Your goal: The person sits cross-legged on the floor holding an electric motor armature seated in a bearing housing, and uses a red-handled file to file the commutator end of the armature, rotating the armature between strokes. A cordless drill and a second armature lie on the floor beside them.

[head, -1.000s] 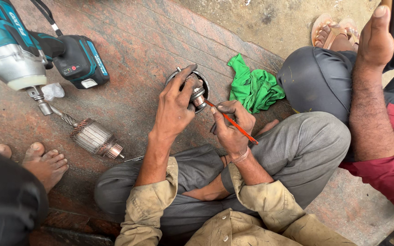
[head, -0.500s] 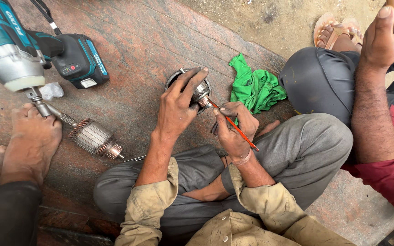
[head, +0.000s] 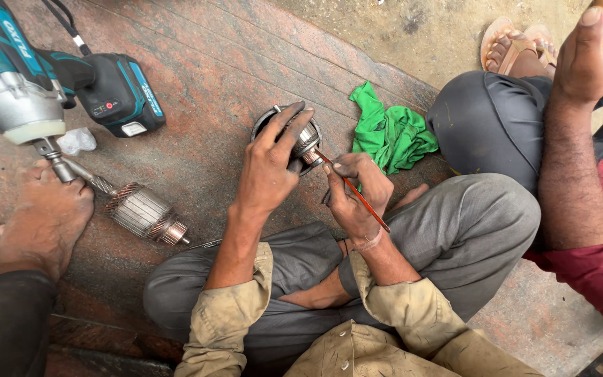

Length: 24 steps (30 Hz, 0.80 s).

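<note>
Gripping motor part point(head: 300, 136), left grip point(head: 268, 171)

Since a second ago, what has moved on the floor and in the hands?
A bystander's bare foot moved up from the lower left edge to beside the ribbed copper-wound armature. The left hand kept its grip on the round metal motor part; the right hand kept the thin red tool. The green cloth stayed put.

Round metal motor part point(head: 303, 138) with copper-toned commutator, held above reddish stone floor, thin red-handled tool point(head: 354, 194) angled diagonally, tip touching the commutator
</note>
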Motion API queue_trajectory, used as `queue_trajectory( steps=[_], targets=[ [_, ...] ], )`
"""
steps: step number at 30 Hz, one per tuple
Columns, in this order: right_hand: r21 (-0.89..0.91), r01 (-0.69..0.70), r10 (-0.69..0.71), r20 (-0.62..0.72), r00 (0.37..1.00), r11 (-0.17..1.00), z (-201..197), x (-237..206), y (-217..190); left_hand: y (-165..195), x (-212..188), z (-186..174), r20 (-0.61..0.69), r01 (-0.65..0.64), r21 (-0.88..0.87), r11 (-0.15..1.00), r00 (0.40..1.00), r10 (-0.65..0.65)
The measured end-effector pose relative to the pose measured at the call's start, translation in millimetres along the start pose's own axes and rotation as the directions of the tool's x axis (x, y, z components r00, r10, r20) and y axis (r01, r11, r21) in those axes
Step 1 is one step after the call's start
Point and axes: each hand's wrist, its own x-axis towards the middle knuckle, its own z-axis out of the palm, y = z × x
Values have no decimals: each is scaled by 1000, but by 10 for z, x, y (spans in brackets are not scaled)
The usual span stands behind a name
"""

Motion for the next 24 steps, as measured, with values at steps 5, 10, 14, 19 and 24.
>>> queue_trajectory(
  steps=[5,10,14,19,24],
  targets=[
    [-10,-9,9,31,999,1000,-21,15,-8,18,16,-19,-9,1,-105,994,1000,-2],
    [-28,33,-32,21,999,999,-22,3,-22,7,15,-10,-26,5,-106,994,1000,-8],
    [-21,6,-6,20,1000,1000,-7,-25,-1,4,2,-10,-16,-6,-121,993,1000,4],
    [58,-82,82,4,997,995,-89,-76,84,-11,18,-12,-17,-16,-89,996,1000,14],
    [82,-130,131,-10,991,988,-95,-106,138,-14,16,-12,-22,-23,-110,994,1000,20]
  ],
)
